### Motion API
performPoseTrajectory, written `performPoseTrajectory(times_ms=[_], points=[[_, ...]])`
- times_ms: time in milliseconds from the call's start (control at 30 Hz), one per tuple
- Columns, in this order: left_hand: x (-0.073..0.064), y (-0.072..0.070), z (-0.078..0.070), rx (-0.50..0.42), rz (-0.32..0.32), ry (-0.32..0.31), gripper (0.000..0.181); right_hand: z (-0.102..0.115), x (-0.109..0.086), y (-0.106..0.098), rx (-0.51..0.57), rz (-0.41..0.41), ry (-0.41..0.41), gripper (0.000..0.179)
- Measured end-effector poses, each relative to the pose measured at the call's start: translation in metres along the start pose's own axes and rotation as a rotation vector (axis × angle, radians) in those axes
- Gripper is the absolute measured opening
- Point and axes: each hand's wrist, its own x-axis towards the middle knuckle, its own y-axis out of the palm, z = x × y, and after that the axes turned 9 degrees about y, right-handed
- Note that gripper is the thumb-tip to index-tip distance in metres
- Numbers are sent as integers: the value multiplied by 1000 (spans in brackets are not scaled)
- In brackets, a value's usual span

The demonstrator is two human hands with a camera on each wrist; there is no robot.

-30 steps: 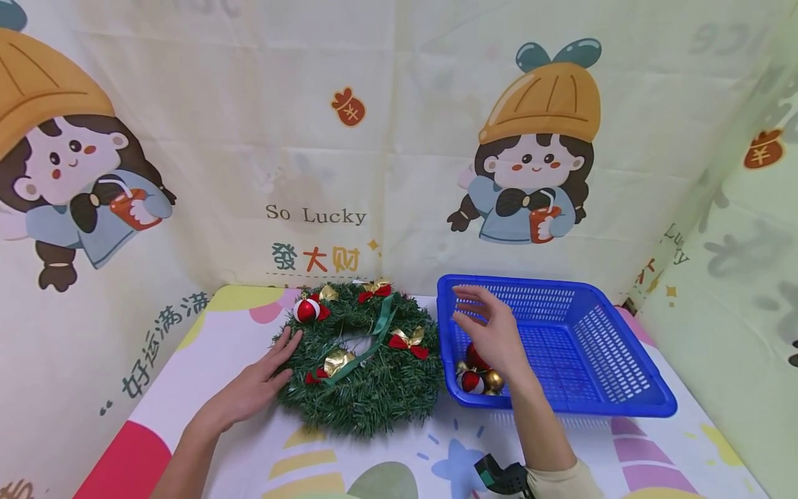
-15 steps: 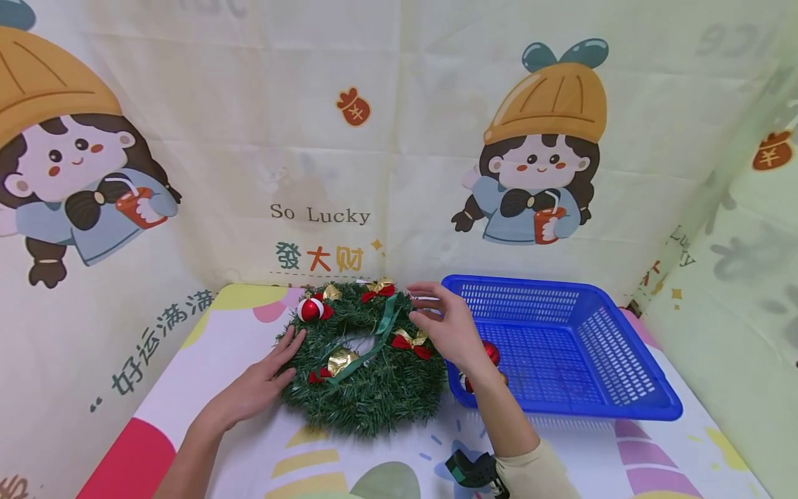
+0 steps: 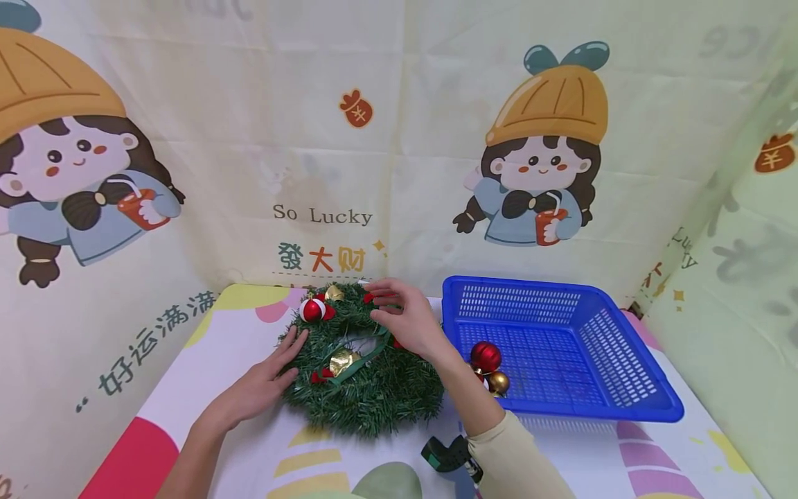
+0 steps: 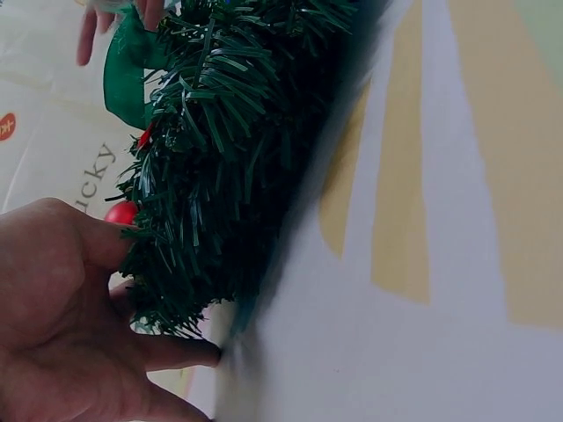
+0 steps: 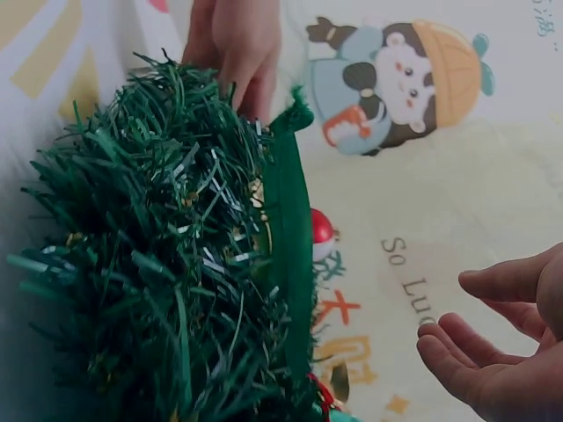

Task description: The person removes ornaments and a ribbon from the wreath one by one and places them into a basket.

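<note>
Left hand [image 3: 268, 378]: fingers spread, touching round green bristly wreath [image 3: 374, 398]
Right hand [image 3: 408, 320]: fingers apart, above wreath
Blue perforated plastic basket [image 3: 561, 360]: near right edge of worktop [image 3: 243, 457]

Cream cartoon backdrop [image 3: 411, 173] behind patterned tablecloth [image 3: 246, 450].

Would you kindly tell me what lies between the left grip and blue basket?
The green wreath lies there in the head view, the right grip and forearm partly over it.
</note>
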Motion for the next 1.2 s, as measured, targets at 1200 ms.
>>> performPoseTrajectory(times_ms=[1200], points=[[2, 0, 4, -20, 6, -8, 66, 9, 70, 68, -269, 161, 151, 38]])
